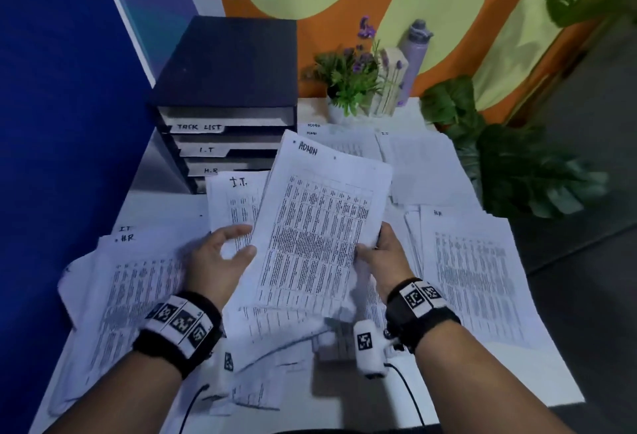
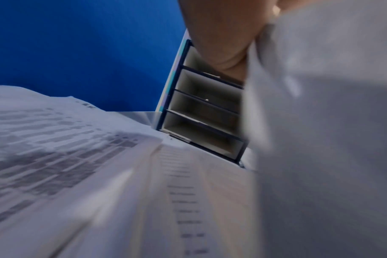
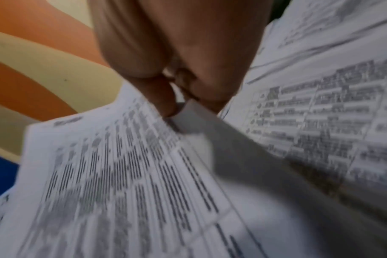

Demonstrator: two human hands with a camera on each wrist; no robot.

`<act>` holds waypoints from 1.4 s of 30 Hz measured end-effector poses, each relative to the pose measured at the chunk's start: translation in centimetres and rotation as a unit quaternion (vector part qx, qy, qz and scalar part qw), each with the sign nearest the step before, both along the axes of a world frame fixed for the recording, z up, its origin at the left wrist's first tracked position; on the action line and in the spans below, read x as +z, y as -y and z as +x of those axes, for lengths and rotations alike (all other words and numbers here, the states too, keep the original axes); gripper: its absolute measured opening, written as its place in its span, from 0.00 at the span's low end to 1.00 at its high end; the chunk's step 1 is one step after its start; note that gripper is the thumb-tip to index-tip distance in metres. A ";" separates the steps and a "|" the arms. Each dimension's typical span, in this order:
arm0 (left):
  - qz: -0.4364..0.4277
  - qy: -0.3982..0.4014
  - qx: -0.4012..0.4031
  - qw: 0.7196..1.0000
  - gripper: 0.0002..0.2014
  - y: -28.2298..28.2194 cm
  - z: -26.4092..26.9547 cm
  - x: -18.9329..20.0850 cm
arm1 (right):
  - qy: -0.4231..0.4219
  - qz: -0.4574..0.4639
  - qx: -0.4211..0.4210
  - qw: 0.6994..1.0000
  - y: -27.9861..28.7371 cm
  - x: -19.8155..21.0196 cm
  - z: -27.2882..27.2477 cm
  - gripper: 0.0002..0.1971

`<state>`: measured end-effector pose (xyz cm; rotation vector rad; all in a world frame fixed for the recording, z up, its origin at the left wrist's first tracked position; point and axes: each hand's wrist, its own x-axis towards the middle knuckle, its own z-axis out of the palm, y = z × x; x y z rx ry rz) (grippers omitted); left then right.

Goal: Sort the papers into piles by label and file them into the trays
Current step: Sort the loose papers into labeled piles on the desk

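My right grip (image 1: 377,251) pinches the ADMIN papers (image 1: 320,213) by their right edge, held above the desk (image 1: 165,206) so I can read the label. My left grip (image 1: 220,254) curls at the left edge; whether it pinches, I cannot tell.

We see thin, matt white paper in the raised sheet (image 1: 320,226), printed in dull black ink and crumpled along its lower edge. The papers (image 1: 482,271) spread below are the same stock, some slightly curled. The tray cabinet (image 1: 227,61) is dark and matt with a finely ribbed top; we cannot tell board from plastic. Its labels (image 1: 199,127) are paper. The table (image 1: 165,206) is white and smooth with a faint sheen. The wrist bands (image 1: 424,325) are black cloth carrying hard white tags. The bottle (image 1: 413,57) is lilac, smooth and matt.
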<state>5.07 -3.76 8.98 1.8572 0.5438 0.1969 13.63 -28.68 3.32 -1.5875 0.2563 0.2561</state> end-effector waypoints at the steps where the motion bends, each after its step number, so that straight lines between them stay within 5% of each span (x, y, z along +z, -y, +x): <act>1: 0.003 0.004 -0.010 1.000 0.15 0.7 0.3 0.2 | 0.006 -0.047 -0.020 0.999 0.8 0.0 0.3 0.18; 5: 0.023 0.009 -0.046 0.999 0.15 3.3 1.7 0.8 | -0.001 -0.154 -0.040 0.987 4.7 -0.1 1.6 0.25; 8: 0.013 0.004 -0.046 0.999 0.12 4.8 2.6 0.8 | -0.015 -0.167 -0.052 0.984 7.9 0.0 2.7 0.18; 12: 0.006 -0.020 -0.040 0.999 0.12 6.5 4.2 1.0 | -0.006 -0.065 -0.067 0.996 9.8 1.3 3.6 0.16; 17: 0.009 -0.025 -0.067 0.997 0.06 8.6 6.0 1.2 | 0.008 -0.007 0.030 1.000 7.7 2.5 4.3 0.17; 22: -0.040 0.019 0.053 0.998 0.09 8.0 7.7 0.6 | -0.040 0.053 0.093 0.993 6.5 0.5 4.6 0.21; 25: -0.040 0.017 0.085 0.995 0.08 6.8 8.0 0.2 | -0.062 -0.051 0.136 0.987 6.1 -1.0 5.0 0.25; 28: 0.057 -0.009 0.079 0.995 0.12 5.7 7.6 -0.4 | -0.016 -0.148 -0.006 0.989 6.2 -2.5 7.4 0.19; 32: 0.124 -0.011 0.078 0.989 0.15 4.4 6.6 -0.8 | 0.050 -0.279 -0.098 0.954 7.6 -4.0 12.0 0.12; 42: 0.164 -0.021 0.082 0.983 0.13 3.2 5.3 -0.2 | 0.034 -0.228 -0.030 0.973 5.1 -4.6 18.5 0.24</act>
